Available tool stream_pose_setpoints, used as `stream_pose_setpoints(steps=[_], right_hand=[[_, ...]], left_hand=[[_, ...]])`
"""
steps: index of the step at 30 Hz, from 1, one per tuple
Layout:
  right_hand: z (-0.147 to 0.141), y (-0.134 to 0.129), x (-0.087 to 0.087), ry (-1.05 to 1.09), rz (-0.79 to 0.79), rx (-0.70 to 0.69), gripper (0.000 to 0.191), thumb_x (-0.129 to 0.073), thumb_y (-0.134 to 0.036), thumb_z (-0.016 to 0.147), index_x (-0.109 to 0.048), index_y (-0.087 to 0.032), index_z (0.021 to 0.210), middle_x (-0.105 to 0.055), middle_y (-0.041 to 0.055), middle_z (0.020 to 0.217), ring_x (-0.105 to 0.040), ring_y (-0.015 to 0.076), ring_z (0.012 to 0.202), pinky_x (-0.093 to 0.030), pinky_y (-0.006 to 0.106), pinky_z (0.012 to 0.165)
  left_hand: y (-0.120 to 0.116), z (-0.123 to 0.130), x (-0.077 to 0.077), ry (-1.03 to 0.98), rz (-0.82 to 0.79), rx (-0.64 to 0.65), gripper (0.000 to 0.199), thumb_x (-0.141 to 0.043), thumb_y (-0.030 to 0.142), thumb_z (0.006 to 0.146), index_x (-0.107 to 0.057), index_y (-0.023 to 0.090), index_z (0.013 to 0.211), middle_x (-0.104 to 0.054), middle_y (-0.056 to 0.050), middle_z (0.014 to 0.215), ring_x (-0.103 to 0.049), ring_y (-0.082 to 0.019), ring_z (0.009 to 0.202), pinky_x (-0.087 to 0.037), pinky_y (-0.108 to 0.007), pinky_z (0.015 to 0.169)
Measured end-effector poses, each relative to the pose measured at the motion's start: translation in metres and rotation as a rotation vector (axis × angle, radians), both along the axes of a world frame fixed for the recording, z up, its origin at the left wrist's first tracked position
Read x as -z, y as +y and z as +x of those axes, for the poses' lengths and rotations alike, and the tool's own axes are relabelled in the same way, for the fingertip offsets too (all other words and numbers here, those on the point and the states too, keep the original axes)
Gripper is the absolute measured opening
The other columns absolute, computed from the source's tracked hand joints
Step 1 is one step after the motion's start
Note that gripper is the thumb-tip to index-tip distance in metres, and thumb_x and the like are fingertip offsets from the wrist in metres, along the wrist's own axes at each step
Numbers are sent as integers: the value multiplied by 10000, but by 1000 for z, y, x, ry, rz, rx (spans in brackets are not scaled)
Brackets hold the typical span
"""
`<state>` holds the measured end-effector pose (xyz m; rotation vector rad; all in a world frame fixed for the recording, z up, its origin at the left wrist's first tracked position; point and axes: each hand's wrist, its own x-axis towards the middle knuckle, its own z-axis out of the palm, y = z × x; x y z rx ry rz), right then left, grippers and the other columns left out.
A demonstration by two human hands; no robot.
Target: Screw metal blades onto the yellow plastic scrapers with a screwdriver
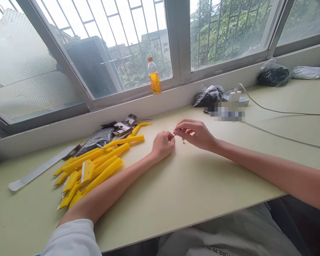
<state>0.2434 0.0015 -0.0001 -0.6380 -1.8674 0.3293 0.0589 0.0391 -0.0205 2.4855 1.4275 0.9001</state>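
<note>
Right grip (198, 134) pinched on small dark piece (179, 130); left grip (162, 145) unclear; grey cloth (224, 236) reads "TURE IS"; bottle (154, 80) label illegible.

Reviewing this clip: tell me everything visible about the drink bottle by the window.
The bottle looks like plastic: an orange cap on top, a clear shoulder, and a yellow-orange lower part with dark print and a small red mark. It stands upright on the sill, in front of the window. Its fill level, and whether it touches the window behind, I cannot tell. Neither the left hand nor the right hand touches it.
</note>
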Motion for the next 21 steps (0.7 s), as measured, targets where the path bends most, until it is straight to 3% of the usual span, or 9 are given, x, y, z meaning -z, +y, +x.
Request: stream_pose_setpoints(steps=[10,21], right_hand=[[2,2,-1,-78,138,53,250,-627,-426,972,-736,-206,924,-685,61,931,-633,117,650,-516,251,515],[2,1,-2,-107,175,52,276,-609,-459,977,-735,-218,927,-684,59,922,-620,115,632,-502,253,506]], left_hand=[[1,0,2,3,5,-4,130,-571,256,904,-659,204,823,-692,-55,875,-614,-218,843,-486,-336,768],[1,0,1,15,6,-9,128,-573,247,901,-666,206,824,-697,-55,881,-618,-216,844,-487,-332,773]])
